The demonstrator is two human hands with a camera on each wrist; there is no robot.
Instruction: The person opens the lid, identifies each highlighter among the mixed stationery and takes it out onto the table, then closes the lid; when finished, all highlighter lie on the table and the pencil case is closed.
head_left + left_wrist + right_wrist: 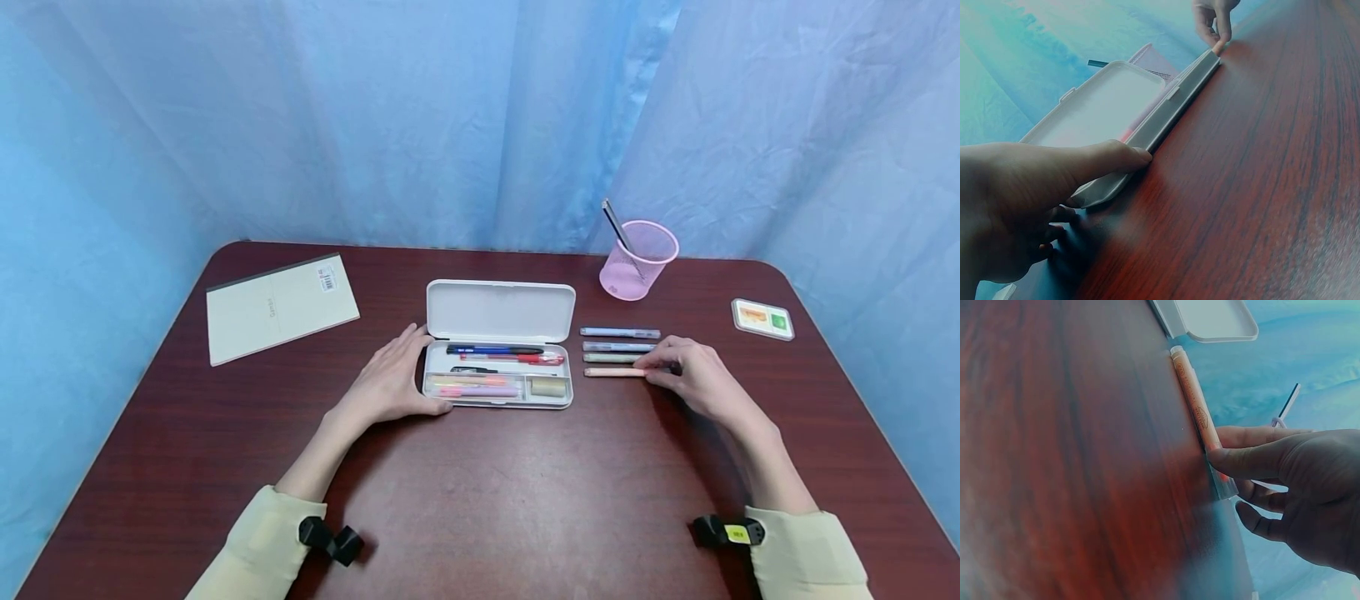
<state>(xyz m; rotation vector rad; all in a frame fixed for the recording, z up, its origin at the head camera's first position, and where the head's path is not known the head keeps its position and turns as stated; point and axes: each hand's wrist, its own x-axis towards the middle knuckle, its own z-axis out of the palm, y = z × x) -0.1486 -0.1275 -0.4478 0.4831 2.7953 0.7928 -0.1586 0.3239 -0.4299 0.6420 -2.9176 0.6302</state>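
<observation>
An open white pencil case (501, 310) stands mid-table, its lid tilted back. My left hand (390, 375) holds the case's left end, thumb at the front edge and fingers around the back corner. Inside lie a blue pen (491, 350), a red pen (517, 359), a black-capped pen (474, 370), pink and orange markers (480, 391) and a beige block (548, 387). Right of the case, my right hand (693, 375) pinches the clear-capped end of a peach marker (1192, 394) between thumb and fingers. Behind it lie a grey-green marker (609, 358) and two blue markers (620, 332), roughly parallel.
A pink mesh pen cup (626, 275) holding a dark pen (617, 223) stands at the back right. Farther right lies a small clear case (762, 319) with orange and green inside. A cream notebook (281, 312) lies at the left. Blue curtains (450, 125) hang behind the table.
</observation>
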